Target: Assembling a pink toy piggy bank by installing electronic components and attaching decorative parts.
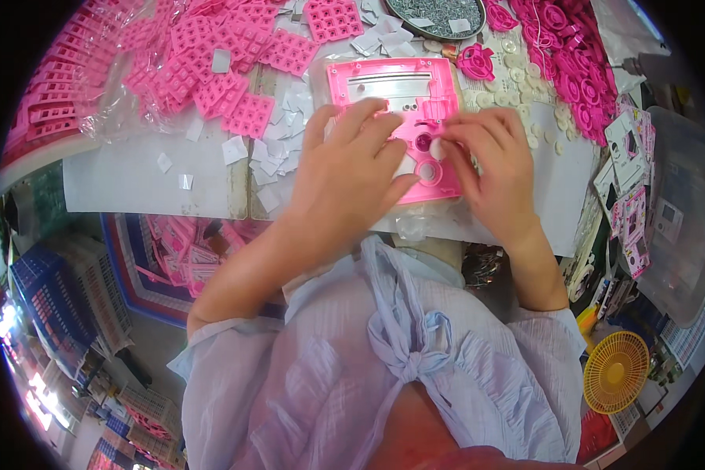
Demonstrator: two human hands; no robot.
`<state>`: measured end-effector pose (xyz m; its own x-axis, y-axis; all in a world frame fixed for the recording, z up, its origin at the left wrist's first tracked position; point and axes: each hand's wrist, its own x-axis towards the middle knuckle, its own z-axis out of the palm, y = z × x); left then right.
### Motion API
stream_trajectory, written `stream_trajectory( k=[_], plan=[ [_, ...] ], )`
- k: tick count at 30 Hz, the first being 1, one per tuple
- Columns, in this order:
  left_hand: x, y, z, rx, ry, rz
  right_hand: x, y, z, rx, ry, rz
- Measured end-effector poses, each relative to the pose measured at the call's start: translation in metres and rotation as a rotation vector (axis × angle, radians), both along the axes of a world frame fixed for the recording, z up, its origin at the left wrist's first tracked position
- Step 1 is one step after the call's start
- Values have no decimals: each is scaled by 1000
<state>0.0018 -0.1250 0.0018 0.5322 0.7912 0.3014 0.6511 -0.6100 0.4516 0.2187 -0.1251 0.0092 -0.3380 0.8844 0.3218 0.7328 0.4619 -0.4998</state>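
A pink plastic casing (pixel 441 183) lies on the worktable, with moulded posts, a slotted silver-grey area and round openings. My left hand (pixel 351 168) rests over its left half, fingers spread and lightly bent, holding nothing that I can see. At the casing's right side, the thumb and fingertips of my right hand (pixel 493 157) pinch a small white disc (pixel 437 149). The disc is beside a dark magenta round part (pixel 423 142) set in the casing. Below that part sits a ring-shaped opening (pixel 428 171).
Pink keypad pieces (pixel 247 116) heap at the left, beside scattered white paper squares (pixel 278 145). Cream discs (pixel 517 76) and magenta parts (pixel 575 70) lie at right. A tray of screws (pixel 438 17) stands behind. Below the table's left edge is a basket (pixel 137 270) of pink parts.
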Motion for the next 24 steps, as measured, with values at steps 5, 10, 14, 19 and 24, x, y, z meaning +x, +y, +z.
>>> stream_trajectory(
  k=[5, 10, 14, 19, 24],
  plan=[
    [-2, -1, -13, -81, 126, -32, -10, 18, -16, 65, -196, 90],
    [-2, -3, -14, -101, 111, -16, -19, 15, -18, 74, -237, -8],
    [-5, 0, -7, -136, 136, -49, -18, 14, -22, 13, -165, -38],
    [-7, 56, 0, -48, -71, -79, -22, 10, -32, -9, -36, -98],
    [39, 184, -6, -28, 35, 82, -19, 13, -31, 11, -39, -67]
  ],
)
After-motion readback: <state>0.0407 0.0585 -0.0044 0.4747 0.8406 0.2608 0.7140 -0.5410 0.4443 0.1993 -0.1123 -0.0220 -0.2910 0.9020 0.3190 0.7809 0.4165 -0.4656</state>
